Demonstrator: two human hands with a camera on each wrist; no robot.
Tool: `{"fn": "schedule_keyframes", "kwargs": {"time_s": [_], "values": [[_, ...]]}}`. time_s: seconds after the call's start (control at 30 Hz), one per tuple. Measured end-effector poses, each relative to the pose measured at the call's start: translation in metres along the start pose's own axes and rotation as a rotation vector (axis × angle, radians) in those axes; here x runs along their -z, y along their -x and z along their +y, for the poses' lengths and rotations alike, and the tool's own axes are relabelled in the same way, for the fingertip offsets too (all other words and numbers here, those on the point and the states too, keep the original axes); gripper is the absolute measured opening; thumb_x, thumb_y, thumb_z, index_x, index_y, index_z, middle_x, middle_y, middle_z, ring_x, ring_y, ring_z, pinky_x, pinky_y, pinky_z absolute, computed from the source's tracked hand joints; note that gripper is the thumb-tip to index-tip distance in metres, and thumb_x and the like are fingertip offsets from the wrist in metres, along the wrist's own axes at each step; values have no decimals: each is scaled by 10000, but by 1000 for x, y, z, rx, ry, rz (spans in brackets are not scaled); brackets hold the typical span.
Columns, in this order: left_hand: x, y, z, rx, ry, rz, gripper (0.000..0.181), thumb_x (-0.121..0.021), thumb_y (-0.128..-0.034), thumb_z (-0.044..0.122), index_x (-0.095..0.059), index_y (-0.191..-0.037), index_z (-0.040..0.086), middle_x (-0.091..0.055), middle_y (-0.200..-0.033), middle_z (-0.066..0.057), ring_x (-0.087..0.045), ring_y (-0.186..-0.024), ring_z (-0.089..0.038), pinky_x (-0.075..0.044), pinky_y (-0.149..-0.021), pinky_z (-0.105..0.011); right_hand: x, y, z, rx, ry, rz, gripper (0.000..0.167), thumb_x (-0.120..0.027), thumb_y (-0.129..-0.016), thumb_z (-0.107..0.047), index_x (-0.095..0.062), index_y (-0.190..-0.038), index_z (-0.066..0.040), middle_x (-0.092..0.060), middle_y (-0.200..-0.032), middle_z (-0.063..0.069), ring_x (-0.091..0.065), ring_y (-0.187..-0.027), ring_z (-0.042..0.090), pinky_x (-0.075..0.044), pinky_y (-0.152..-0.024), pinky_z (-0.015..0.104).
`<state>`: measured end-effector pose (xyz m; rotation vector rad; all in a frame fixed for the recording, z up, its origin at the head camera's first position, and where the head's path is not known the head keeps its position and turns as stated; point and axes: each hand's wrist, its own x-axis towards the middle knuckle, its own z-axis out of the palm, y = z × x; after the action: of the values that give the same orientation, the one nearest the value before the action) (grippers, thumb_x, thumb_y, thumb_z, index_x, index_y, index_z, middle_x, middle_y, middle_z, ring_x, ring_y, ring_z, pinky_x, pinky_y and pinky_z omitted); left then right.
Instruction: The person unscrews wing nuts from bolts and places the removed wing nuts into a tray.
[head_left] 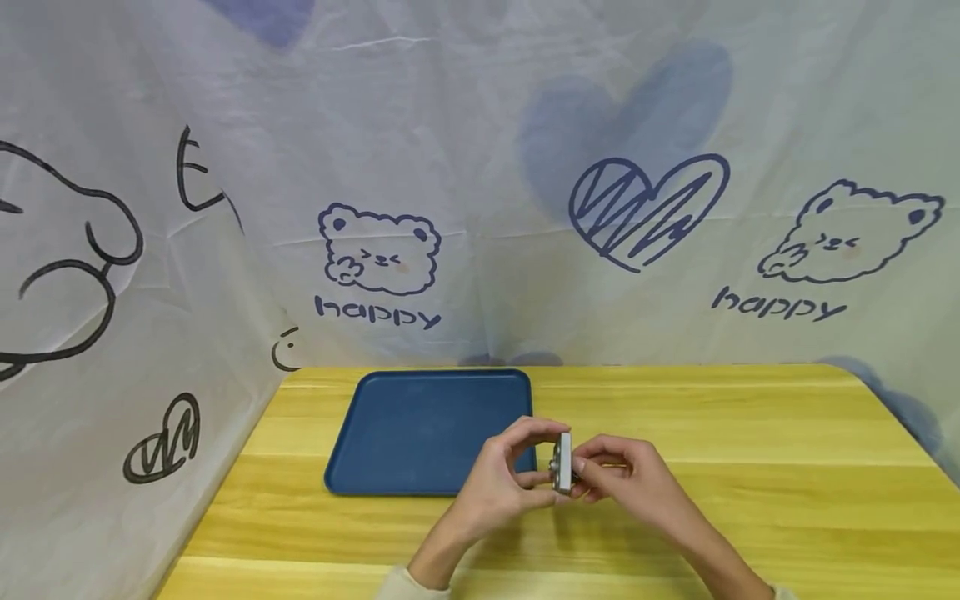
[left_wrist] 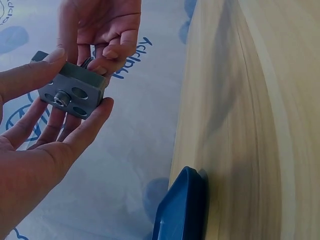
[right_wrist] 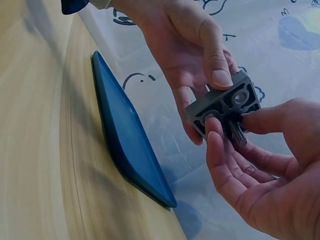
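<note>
A small grey metal block (head_left: pixel 566 463) with round holes is held up on edge above the table. My left hand (head_left: pixel 495 479) grips it by its edges, thumb on one side and fingers on the other. A socket-head bolt (left_wrist: pixel 61 98) runs through the block; its head shows on the flat face in the left wrist view. On the ribbed back face its threaded shank (right_wrist: pixel 240 136) sticks out. My right hand (head_left: pixel 637 475) pinches round the base of that shank with thumb and fingertips. A dark bit between those fingertips is mostly hidden.
A blue rectangular tray (head_left: pixel 427 493) lies on the yellow wood-grain table (head_left: pixel 720 417), left of and behind the hands. White cloth (head_left: pixel 480 167) with bear and heart drawings hangs behind the table and along its left side.
</note>
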<state>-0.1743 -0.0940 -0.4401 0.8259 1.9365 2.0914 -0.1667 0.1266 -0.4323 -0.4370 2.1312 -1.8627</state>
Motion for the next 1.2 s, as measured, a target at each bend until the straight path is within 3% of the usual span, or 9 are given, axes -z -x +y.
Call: {"fn": "schedule_keyframes", "kwargs": {"time_s": [0.2,0.43,0.63,0.73,0.93,1.2], "values": [[0,0,2,16,-7,11,671,-807,-765,-175,-626,-1359,79,-550,-1333,-140,-528,-1308,-252,-598,-949,-434,-3,2,0,33,-38,33,286,-674,-1010,-117,-634,-1176,113,-674,-1077,212,-743,-890,274,-646,-772,459],[0,0,4,42,-1,27,677,-810,-768,-169,-624,-1365,91,-548,-1373,-122,-527,-1325,-241,-599,-948,-410,-7,3,0,113,36,74,237,-705,-971,-48,-645,-1154,90,-676,-1076,225,-736,-863,281,-647,-737,461],[0,0,4,36,15,23,679,-803,-766,-180,-617,-1370,69,-549,-1373,-142,-531,-1325,-257,-598,-951,-428,-11,5,-3,153,127,126,164,-738,-948,-51,-675,-1087,11,-703,-1052,158,-733,-898,229,-650,-733,336],[1,1,4,37,27,20,676,-800,-768,-179,-615,-1372,64,-553,-1373,-149,-535,-1322,-263,-598,-949,-438,-14,7,-2,231,211,158,145,-754,-925,-14,-683,-1033,-81,-715,-1014,58,-724,-938,186,-647,-734,305],[2,1,5,50,33,20,674,-802,-775,-169,-615,-1375,74,-559,-1378,-145,-538,-1317,-259,-600,-947,-432,-17,5,3,446,378,175,358,-769,-861,104,-666,-1000,-210,-684,-997,-74,-696,-925,151,-645,-682,296],[3,1,3,44,40,23,675,-791,-775,-183,-609,-1378,59,-567,-1371,-173,-547,-1304,-273,-601,-942,-440,-19,3,6,666,569,194,442,-798,-777,166,-617,-954,-197,-633,-1045,-97,-649,-899,94,-618,-684,234]]}}
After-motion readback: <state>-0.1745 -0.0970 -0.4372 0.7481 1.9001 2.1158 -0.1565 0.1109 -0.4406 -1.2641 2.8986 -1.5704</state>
